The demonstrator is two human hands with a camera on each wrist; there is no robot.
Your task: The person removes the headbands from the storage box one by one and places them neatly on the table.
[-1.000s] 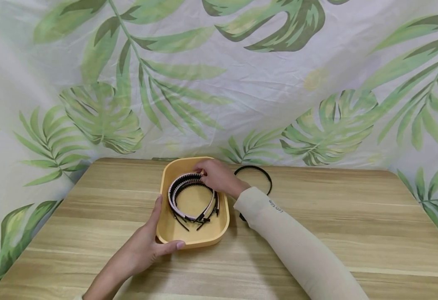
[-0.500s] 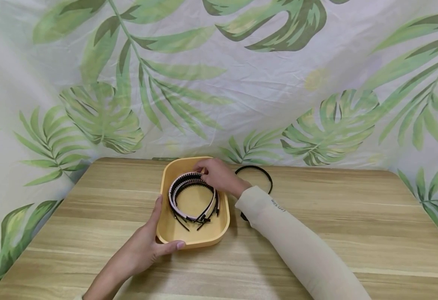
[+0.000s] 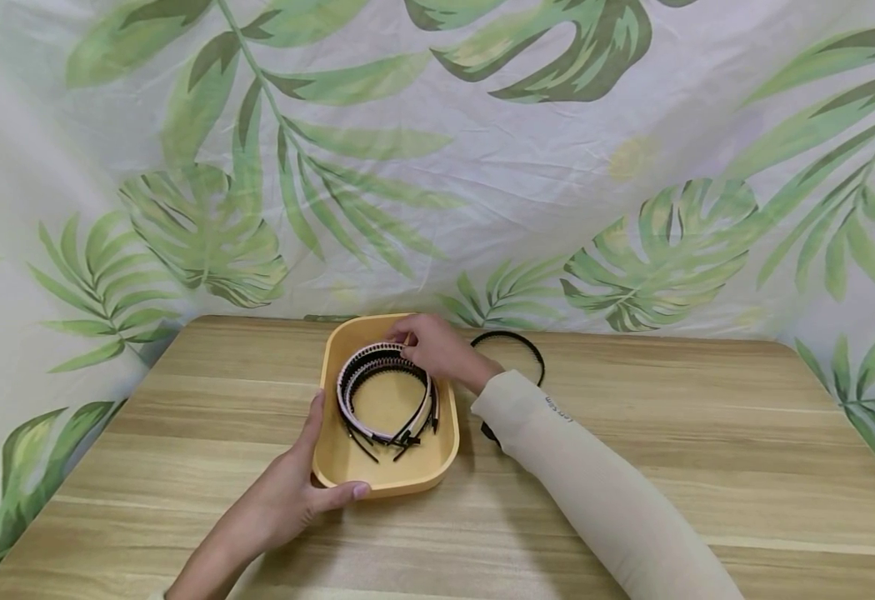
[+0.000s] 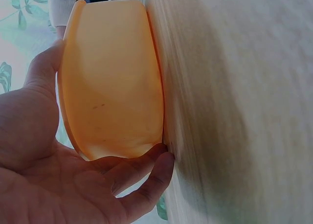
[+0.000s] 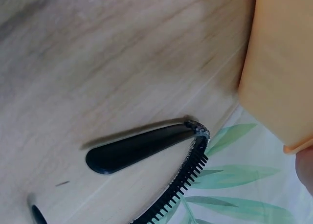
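A yellow plastic bin [image 3: 437, 467] stands on the table with several black and pale lilac toothed headbands [image 3: 347, 400] nested inside it. My left hand [image 3: 291, 483] grips the bin at its near left corner, thumb over the front rim. In the left wrist view, the fingers [image 4: 146, 185] curl round the bin's outer wall [image 4: 112, 77]. Reaching over the right rim, my right hand [image 3: 437, 346] pinches the far curve of the top headband; its fingertips are partly hidden. Only a bit of that hand [image 5: 305, 168] shows in the right wrist view.
Another black headband [image 3: 523, 340] lies on the wooden table [image 3: 670, 417] right of the bin, partly behind the right sleeve. Its comb teeth and a flat black piece [image 5: 142, 148] show in the right wrist view. A leaf-print cloth [image 3: 512, 208] hangs behind the table.
The far curve of the top headband has risen slightly with my right hand, and the right sleeve has shifted a little right. My left hand and the bin stay in place.
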